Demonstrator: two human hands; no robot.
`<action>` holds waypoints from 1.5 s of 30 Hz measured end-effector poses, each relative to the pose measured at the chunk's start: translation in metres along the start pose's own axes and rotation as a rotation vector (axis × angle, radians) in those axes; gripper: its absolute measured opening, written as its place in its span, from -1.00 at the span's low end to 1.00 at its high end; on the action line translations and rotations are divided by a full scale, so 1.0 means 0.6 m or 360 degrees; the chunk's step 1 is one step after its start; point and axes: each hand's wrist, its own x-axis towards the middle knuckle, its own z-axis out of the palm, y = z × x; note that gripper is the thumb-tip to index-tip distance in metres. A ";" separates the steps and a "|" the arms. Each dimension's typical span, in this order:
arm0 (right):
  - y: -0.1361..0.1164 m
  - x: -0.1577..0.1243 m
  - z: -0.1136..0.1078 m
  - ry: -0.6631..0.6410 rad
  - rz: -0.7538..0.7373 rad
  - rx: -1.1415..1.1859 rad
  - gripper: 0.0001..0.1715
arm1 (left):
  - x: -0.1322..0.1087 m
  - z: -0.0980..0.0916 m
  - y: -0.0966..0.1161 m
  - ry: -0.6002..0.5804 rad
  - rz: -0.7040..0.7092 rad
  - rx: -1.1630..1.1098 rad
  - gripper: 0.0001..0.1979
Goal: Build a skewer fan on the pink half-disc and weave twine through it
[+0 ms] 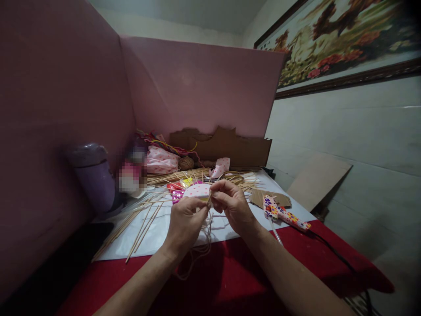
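Both hands meet at the near right edge of a rounded white piece with pink dots (197, 190), from which thin wooden sticks fan outward. My left hand (187, 221) pinches this edge between thumb and fingers. Close beside it, my right hand (232, 204) has thumb and forefinger pinched on beige twine (209, 224), which hangs in loops below onto the red cloth. The fingertips hide exactly where the twine meets the piece. Behind the dotted piece lie shiny red, yellow and magenta packets (177, 193).
Loose wooden sticks (144, 228) lie left on the white sheet. A flower-patterned glue gun (284, 213) with a cord rests right, by a cardboard scrap (258, 197). Behind stand a twine ball (186, 163), dotted cloth (162, 159), torn cardboard (230, 147) and a purple container (94, 180).
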 end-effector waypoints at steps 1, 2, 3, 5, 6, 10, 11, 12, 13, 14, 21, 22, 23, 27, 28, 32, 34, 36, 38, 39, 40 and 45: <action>-0.001 0.000 0.000 -0.0005 0.0009 0.0008 -0.90 | 0.000 0.000 -0.001 0.0032 0.0046 0.0020 -0.92; -0.001 0.000 0.001 -0.0012 0.0017 0.0017 -0.90 | 0.001 0.000 -0.002 0.0043 0.0083 0.0005 -0.93; -0.002 0.000 0.001 -0.0018 0.0024 0.0026 -0.90 | 0.001 0.000 -0.004 0.0036 0.0101 -0.0043 -0.94; -0.003 0.000 0.001 -0.0025 0.0034 0.0040 -0.90 | 0.002 0.002 -0.006 0.0006 0.0069 -0.0202 -0.95; -0.003 0.000 0.000 -0.0028 0.0039 0.0042 -0.90 | 0.003 0.003 -0.007 -0.0012 0.0018 -0.0294 -0.94; -0.004 -0.001 -0.001 -0.0030 0.0070 0.0042 -0.91 | 0.007 0.006 -0.001 -0.0099 -0.0325 -0.0666 -0.90; -0.005 -0.001 0.000 -0.0029 0.0087 0.0048 -0.91 | 0.008 0.005 0.002 -0.0120 -0.0417 -0.0746 -0.89; -0.006 -0.001 0.000 -0.0028 0.0104 0.0058 -0.91 | 0.008 0.005 0.005 -0.0130 -0.0498 -0.0811 -0.88; -0.007 -0.001 0.000 -0.0027 0.0120 0.0071 -0.91 | 0.009 0.004 0.008 -0.0135 -0.0565 -0.0860 -0.87; -0.009 -0.001 0.001 -0.0025 0.0133 0.0084 -0.91 | 0.010 0.003 0.010 -0.0138 -0.0620 -0.0899 -0.86; -0.010 -0.003 0.001 0.0001 0.0160 0.0099 -0.89 | 0.009 -0.002 0.007 -0.0279 -0.0680 -0.1131 -0.76; -0.010 -0.002 0.000 0.0019 0.0156 0.0107 -0.89 | 0.009 -0.003 0.006 -0.0299 -0.0669 -0.1162 -0.77; -0.010 -0.002 0.000 0.0044 0.0145 0.0122 -0.88 | 0.010 -0.003 0.006 -0.0318 -0.0661 -0.1200 -0.77; -0.011 0.001 -0.004 0.0134 0.0102 0.0194 -0.87 | 0.010 -0.002 0.005 -0.0388 -0.0678 -0.1336 -0.74; -0.011 0.002 -0.005 0.0141 0.0101 0.0199 -0.87 | 0.009 -0.002 0.004 -0.0397 -0.0701 -0.1343 -0.73; -0.009 0.002 -0.008 0.0156 0.0112 0.0181 -0.87 | 0.007 0.002 -0.004 -0.0408 -0.0835 -0.1285 -0.68; -0.008 0.002 -0.008 0.0160 0.0122 0.0173 -0.87 | 0.007 0.004 -0.005 -0.0413 -0.0879 -0.1256 -0.64; -0.007 0.001 -0.008 0.0159 0.0124 0.0172 -0.88 | 0.007 0.006 -0.004 -0.0412 -0.0918 -0.1221 -0.59; -0.006 0.002 -0.007 0.0150 0.0116 0.0174 -0.88 | 0.008 0.008 -0.003 -0.0384 -0.0949 -0.1146 -0.57; -0.006 0.002 -0.006 0.0142 0.0110 0.0178 -0.88 | 0.007 0.008 -0.002 -0.0356 -0.0935 -0.1078 -0.57; -0.006 0.002 -0.006 0.0133 0.0104 0.0183 -0.88 | 0.007 0.008 -0.002 -0.0326 -0.0888 -0.0983 -0.60; -0.005 0.003 -0.006 0.0098 0.0087 0.0217 -0.88 | 0.004 0.002 -0.003 -0.0151 -0.0275 -0.0230 -0.85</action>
